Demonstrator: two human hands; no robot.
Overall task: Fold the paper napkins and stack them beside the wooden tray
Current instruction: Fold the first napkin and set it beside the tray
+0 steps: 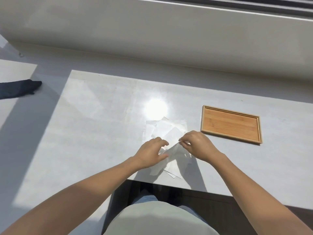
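No brand, label or writing can be read on anything here. The thin white paper napkins [165, 131] lie in a loose, overlapping heap on the pale grey table [94, 116], just left of the rectangular wooden tray with a raised rim [231, 124] and apart from it; their edges are washed out by sunlight, so how many there are cannot be told. The heap runs from level with the tray back toward the table's near edge. The right hand [197, 145], on the tray side of the heap, pinches the raised edge of 1 napkin between thumb and fingertips, lifting it off the pile. The left hand [150, 152], farther from the tray, has its curled fingers and thumb on the same sheet's other side; whether it grips or only touches it cannot be told. Well left of the tray lies a dark cloth [18, 89].
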